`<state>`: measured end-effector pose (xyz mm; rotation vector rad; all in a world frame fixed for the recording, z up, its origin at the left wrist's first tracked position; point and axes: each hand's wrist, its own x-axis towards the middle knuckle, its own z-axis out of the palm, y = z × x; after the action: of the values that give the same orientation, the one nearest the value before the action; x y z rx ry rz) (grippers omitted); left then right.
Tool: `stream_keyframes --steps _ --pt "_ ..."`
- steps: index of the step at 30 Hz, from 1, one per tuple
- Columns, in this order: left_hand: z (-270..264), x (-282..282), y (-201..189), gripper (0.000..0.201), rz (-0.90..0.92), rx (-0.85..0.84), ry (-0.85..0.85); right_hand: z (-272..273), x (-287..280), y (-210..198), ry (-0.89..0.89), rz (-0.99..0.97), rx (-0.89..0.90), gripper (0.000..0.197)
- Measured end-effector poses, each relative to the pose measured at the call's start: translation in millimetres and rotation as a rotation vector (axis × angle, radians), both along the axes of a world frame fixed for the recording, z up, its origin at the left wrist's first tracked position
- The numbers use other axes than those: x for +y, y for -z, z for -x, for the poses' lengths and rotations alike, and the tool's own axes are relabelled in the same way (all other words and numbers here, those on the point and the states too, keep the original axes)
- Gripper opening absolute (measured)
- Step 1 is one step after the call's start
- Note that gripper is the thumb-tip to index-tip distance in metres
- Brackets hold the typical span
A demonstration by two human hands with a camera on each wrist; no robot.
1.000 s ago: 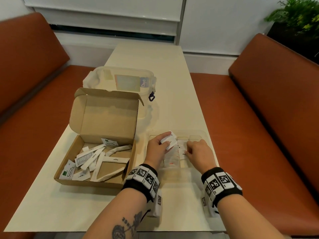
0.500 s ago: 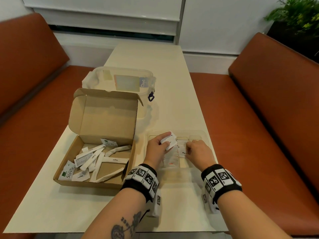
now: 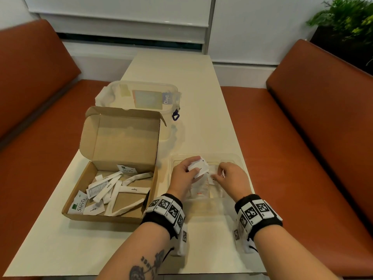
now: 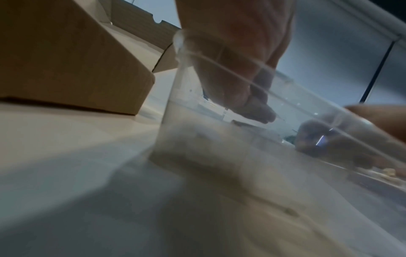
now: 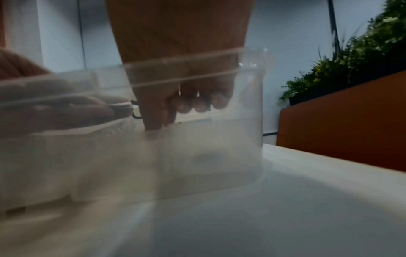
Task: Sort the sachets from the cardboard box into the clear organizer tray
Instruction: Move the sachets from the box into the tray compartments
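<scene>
Cream booth table [image 3: 181, 81]; little changed in 1 s. Small sachets [image 3: 198, 167] pinched in left hand [image 3: 184, 174] over clear organizer tray [image 3: 238, 158]; right hand [image 3: 232, 176] fingers curled inside, prob. tucking one in. Cardboard box [image 3: 121, 138] w/ many sachets left.

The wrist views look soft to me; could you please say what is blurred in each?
Left wrist: the clear organizer tray wall is smeared, hazing the left hand behind it. Right wrist: the tray's contents are a milky blur; the right hand shows through.
</scene>
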<state>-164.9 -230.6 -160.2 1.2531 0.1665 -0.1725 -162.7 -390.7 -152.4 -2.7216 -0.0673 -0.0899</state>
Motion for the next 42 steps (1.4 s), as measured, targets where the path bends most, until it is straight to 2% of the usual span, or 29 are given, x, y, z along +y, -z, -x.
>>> stream_keyframes --steps 3,4,7,9,13,17,21,28,33,36,39,42 --pt "0 0 0 0.029 -0.031 -0.012 0.012 2 6 -11 -0.039 -0.196 -0.149 0.013" --pt "0 -1 0 0.026 -0.035 -0.008 0.011 2 9 -15 -0.069 -0.262 -0.14 0.011" --pt "1 -1 -1 0.016 -0.018 0.005 0.009 -1 13 -22 -0.116 -0.407 -0.015 0.028" --pt "1 -1 -2 0.012 0.001 0.017 0.023 -2 14 -24 -0.086 -0.459 0.04 0.026" --pt "1 -1 -4 0.025 0.028 0.054 0.043 -3 10 -22 0.015 -0.577 0.072 0.011" --pt "1 -2 -4 0.034 0.0 0.044 -0.008 -3 3 -21 0.092 -0.612 0.076 0.013" --pt "0 -2 -5 0.035 0.018 0.037 -0.075 -5 -10 -17 0.135 -0.485 0.066 0.011" --pt "0 -3 -4 0.034 0.053 0.028 -0.092 -3 -12 -5 0.045 -0.163 0.171 0.009" --pt "-1 -3 -2 0.034 0.049 0.033 -0.09 -3 -6 5 0.029 -0.097 0.161 0.008" --pt "-1 -2 -1 0.034 0.038 0.03 -0.089 -1 -5 8 0.017 -0.078 0.151 0.013" --pt "0 -2 0 0.034 0.04 0.027 -0.089 -1 -3 8 -0.011 -0.081 0.14 0.028" --pt "-2 -2 1 0.034 0.035 0.029 -0.086 -2 -1 9 -0.046 0.007 0.159 0.037"
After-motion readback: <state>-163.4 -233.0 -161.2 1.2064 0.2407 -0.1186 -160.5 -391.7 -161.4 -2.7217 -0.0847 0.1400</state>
